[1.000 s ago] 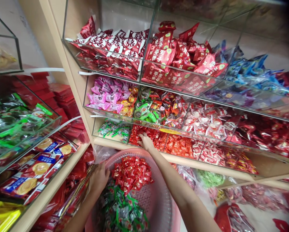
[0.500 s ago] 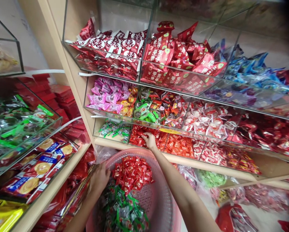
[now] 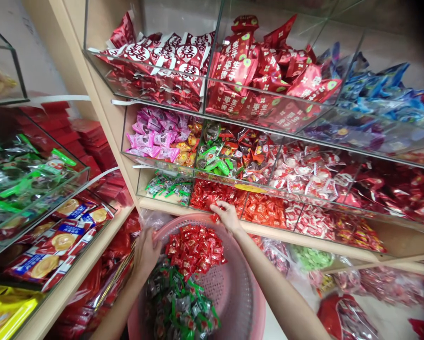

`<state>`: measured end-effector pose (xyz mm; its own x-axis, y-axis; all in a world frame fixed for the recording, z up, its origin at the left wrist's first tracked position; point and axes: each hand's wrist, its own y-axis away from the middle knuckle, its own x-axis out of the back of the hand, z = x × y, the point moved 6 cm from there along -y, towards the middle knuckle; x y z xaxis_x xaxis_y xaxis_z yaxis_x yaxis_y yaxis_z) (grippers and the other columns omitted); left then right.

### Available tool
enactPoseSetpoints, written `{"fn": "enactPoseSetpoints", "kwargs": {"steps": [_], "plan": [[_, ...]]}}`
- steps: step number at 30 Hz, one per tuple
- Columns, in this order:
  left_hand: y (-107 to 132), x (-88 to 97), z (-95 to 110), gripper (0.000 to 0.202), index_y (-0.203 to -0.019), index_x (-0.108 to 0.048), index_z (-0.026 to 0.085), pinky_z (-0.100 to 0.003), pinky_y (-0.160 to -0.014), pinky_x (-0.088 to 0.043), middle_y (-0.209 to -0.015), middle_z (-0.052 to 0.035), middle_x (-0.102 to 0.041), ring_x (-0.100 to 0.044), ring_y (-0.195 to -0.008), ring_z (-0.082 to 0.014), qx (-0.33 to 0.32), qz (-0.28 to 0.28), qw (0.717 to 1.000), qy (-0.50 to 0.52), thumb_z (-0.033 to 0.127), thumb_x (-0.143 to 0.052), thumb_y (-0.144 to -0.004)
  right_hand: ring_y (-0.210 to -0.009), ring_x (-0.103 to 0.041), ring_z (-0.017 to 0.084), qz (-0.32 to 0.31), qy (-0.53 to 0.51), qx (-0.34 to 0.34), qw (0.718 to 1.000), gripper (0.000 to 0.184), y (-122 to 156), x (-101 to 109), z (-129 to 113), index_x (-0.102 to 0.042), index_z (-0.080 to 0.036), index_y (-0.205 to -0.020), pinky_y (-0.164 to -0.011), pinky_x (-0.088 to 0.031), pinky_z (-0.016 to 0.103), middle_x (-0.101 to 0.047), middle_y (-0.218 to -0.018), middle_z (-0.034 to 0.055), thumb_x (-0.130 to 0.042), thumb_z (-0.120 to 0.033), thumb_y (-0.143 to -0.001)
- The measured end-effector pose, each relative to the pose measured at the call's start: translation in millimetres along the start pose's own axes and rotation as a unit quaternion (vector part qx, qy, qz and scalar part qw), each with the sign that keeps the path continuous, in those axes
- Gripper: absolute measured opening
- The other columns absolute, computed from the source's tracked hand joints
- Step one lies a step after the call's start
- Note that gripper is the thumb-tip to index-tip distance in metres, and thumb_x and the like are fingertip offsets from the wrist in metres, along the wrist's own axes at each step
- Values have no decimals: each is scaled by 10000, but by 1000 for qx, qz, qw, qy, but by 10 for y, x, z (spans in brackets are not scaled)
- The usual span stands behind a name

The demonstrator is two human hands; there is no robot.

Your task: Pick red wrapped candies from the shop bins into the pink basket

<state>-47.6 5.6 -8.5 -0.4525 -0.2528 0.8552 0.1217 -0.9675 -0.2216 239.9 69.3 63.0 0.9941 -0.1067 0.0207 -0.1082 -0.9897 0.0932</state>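
Held candy: a small red-wrapped candy [image 3: 215,217] is in my right hand, just above the far rim of the pink basket [image 3: 241,293]; whether it is one piece or several, I cannot tell.
Right hand [image 3: 226,216]: thumb and fingers pinched together on the candy, palm down, beyond the basket's middle.
Candy handling: judged light, with a slick, crackly wrapper and a firm centre; unlikely to break, likely to slip.
Candy hold: best pinched across the body, since a loose wrapper end could slide out.
Candy direction: the visible part hangs from my fingertips toward the basket; its long axis is too covered to call.
Left hand [image 3: 147,250]: fingers bent over the basket's left rim and closed on it; firmness of grip not determinable.
Basket contents: red candies [image 3: 198,250] heaped at the far side, green-wrapped candies [image 3: 183,300] at the near side, the two heaps touching.
Tray candies: more red candies [image 3: 215,190] lie in a shelf compartment just beyond the basket.
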Motion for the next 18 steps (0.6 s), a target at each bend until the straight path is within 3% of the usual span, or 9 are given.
{"fn": "enactPoseSetpoints", "kwargs": {"steps": [2, 4, 6, 9, 14, 18], "plan": [[20, 156, 153, 411, -1190, -450, 171, -408, -1012, -341, -1229, -108, -504, -423, -1187, -234, -14, 41, 997, 59, 335, -433, -813, -382, -410, 56, -47, -1, -40, 998, 363, 302, -131, 158, -599, -172, -736, -324, -354, 190, -557, -600, -40, -663, -509, -614], [82, 219, 334, 385, -1162, -467, 187, -367, -964, -395, -1167, -88, -543, -474, -1133, -207, -17, 18, 987, 157, 365, -431, -823, -388, -405, 55, -85, 7, -78, 993, 355, 592, -271, 367, -603, -175, -723, -320, -345, 185, -547, -597, -43, -664, -509, -617], [193, 128, 506, 379, -1136, -490, 209, -289, -791, -484, -1080, -61, -587, -568, -953, -162, 1, -81, 961, 265, 409, -441, -818, -374, -387, 50, -111, 17, -121, 986, 361, 836, -398, 597, -598, -175, -707, -314, -343, 183, -513, -566, -55, -686, -506, -591], [427, -117, 690, 466, -1160, -498, 212, -237, -613, -478, -848, -12, -628, -583, -690, -119, 11, -226, 917, 328, 440, -530, -756, -371, -405, 58, -154, 19, -150, 977, 353, 1085, -573, 845, -615, -175, -725, -318, -358, 193, -510, -561, -55, -663, -508, -617], [597, -326, 604, 337, -882, -601, 165, -219, -516, -425, -610, 21, -585, -540, -554, -109, 65, -248, 898, 358, 459, -539, -730, -349, -382, 53, -174, 31, -177, 968, 307, 1221, -681, 1012, -625, -171, -756, -308, -342, 193, -521, -550, -58, -660, -449, -631], [489, -329, 317, 404, -907, -593, 162, -234, -503, -432, -628, 14, -612, -571, -569, -134, 163, -205, 896, 359, 505, -533, -703, -378, -399, 52, -132, 16, -185, 974, 252, 1172, -605, 1050, -617, -168, -776, -331, -357, 190, -544, -599, -48, -655, -375, -637]]}}
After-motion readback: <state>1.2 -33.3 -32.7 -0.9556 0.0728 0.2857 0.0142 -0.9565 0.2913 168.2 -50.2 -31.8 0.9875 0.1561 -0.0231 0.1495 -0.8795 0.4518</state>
